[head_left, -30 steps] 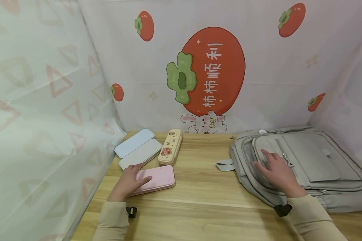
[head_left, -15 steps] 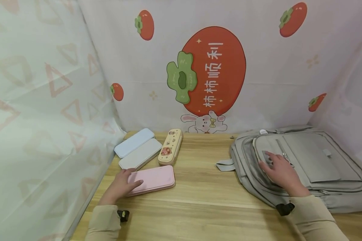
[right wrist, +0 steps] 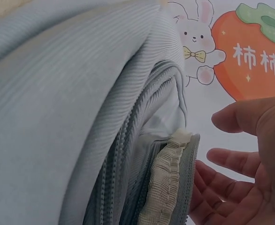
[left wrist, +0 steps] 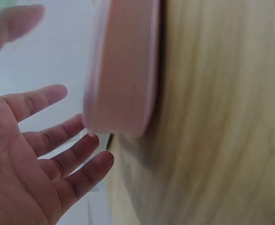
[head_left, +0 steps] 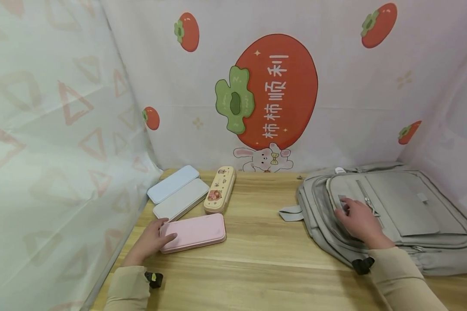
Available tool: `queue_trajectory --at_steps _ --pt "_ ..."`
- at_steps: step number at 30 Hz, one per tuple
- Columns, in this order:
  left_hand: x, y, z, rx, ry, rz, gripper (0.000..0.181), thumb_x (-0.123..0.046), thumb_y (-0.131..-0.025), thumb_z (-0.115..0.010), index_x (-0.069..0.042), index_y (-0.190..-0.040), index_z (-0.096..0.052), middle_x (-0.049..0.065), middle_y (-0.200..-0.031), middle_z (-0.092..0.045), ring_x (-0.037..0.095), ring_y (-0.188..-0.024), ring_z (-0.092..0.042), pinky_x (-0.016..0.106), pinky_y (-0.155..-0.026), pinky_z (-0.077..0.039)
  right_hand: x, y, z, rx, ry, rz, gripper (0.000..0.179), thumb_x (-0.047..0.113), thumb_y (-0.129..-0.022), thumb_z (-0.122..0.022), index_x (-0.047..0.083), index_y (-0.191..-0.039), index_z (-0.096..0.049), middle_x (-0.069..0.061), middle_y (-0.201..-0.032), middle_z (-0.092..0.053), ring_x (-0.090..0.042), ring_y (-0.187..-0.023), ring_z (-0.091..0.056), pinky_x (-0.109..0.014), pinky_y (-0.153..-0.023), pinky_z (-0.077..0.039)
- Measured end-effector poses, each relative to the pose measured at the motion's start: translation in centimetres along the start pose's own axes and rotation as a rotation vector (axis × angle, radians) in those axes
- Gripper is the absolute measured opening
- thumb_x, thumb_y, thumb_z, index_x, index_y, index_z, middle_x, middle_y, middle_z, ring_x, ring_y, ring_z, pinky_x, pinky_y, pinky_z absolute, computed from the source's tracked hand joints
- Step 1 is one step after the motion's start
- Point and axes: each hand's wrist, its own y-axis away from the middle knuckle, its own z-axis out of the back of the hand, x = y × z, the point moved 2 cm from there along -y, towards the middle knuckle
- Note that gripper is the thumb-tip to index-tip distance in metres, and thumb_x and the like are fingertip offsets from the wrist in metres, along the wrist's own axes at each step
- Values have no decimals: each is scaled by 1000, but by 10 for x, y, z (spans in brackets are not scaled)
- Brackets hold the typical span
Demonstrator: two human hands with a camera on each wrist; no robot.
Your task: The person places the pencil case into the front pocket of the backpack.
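My left hand (head_left: 149, 239) is at the left end of a pink pencil case (head_left: 196, 231), which lies flat on the table. In the left wrist view its fingers are spread beside the case's end, the thumb well apart from them. My right hand (head_left: 359, 220) is over the near left part of a grey backpack (head_left: 397, 203) lying on its back. The right wrist view shows an unzipped pocket edge (right wrist: 163, 183) with pale binding. Several fingertips are right at that edge, partly hidden behind it, while the thumb stands away from it.
Behind the pink case lie a light blue case (head_left: 174, 183), a white case (head_left: 182, 201) and a yellow cartoon case (head_left: 219, 190). A strap loop (head_left: 291, 213) sticks out from the backpack's left side. Printed cloth (head_left: 342, 129) hangs along the table's back.
My left hand has slid left and toward me, from over the pink pencil case to its left end. The right hand has shifted slightly, its fingers bending more. The cases have stayed put.
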Motion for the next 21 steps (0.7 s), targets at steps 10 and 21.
queue_trajectory --at_steps 10,21 --pt "7 3 -2 10 -2 11 72 -16 -85 -83 11 -142 -48 37 -135 -44 43 -111 -54 61 -99 -45 -2 -6 -5 10 10 7 48 11 -95 -66 -19 -131 -54 -17 -89 -63 -24 -69 -51 -49 -64 -47" --pt "15 4 -3 84 96 100 87 -14 -84 -85 16 -149 -36 34 -136 -40 43 -117 -51 58 -102 -41 -3 -9 -10 57 39 -28 50 13 -93 -70 -21 -127 -56 -32 -102 -64 -45 -89 -63 -59 -75 -51"
